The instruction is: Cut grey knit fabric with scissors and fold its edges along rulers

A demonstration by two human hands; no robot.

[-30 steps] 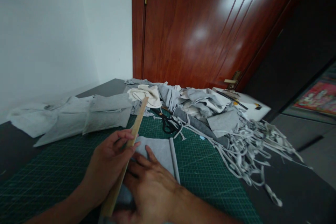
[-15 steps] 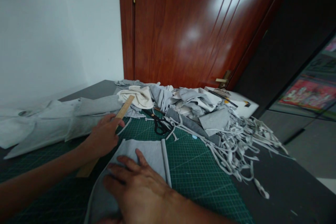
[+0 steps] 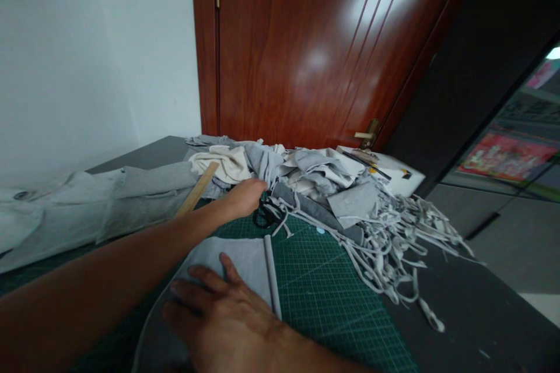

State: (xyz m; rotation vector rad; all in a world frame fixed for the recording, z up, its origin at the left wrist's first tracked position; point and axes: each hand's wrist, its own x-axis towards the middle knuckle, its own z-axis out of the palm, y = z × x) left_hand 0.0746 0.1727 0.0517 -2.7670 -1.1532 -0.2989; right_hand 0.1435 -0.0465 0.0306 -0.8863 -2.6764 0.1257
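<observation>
My left hand (image 3: pixel 247 195) reaches to the far edge of the green cutting mat, right beside the black scissors (image 3: pixel 266 213). Its fingers are curled together, and what they hold, if anything, is hidden. A wooden ruler (image 3: pixel 199 189) lies tilted behind my left forearm, its far end on the cream cloth (image 3: pixel 230 163), out of my grasp. My right hand (image 3: pixel 231 320) lies spread, palm down, on a grey fabric piece (image 3: pixel 249 250) with a rolled strip along its right edge.
Grey fabric (image 3: pixel 149 186) stretches along the left. Crumpled cloth (image 3: pixel 324 169) and tangled cords (image 3: pixel 394 245) cover the back and right. A white box (image 3: pixel 400 178) with dark tools stands near the wooden door (image 3: pixel 297 58). The green mat (image 3: pixel 324 297) lies on a dark table.
My left hand has let go of the ruler and moved right and forward to the scissors. My right hand stays flat on the grey fabric. The view has shifted slightly.
</observation>
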